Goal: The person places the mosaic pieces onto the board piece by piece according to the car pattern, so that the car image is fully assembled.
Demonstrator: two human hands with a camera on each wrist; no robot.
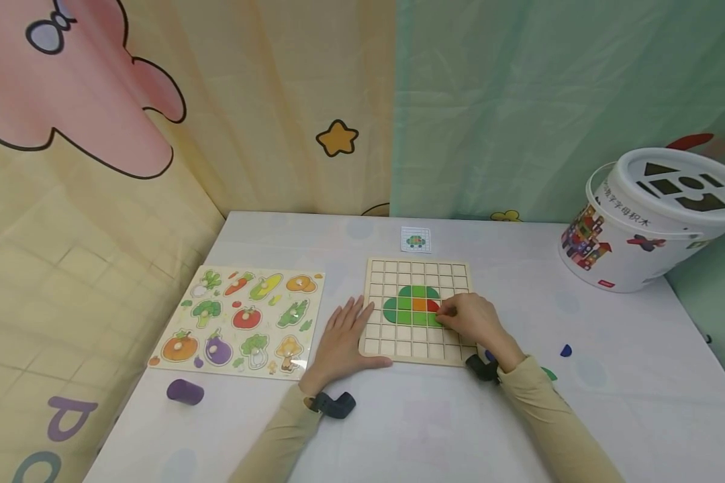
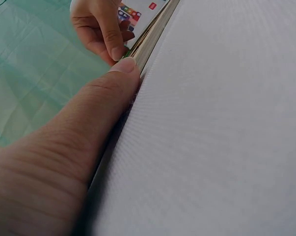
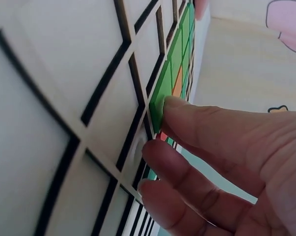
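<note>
The left sleeve (image 1: 280,436) and right sleeve (image 1: 558,426) are long and plain tan. A black left wrist camera (image 1: 333,405) and black right wrist camera (image 1: 482,369) look blocky, perhaps slightly curved, at this size. The fingers (image 3: 170,160) are bare.

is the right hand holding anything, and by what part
The right hand has its thumb on the edge of a light green tile; whether it grips the tile cannot be told.

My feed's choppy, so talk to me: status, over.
Left fingers spread at left edge of grid board. Right fingers on green tile. Loose blue piece off right, clear of board; nothing visibly blocking.
</note>
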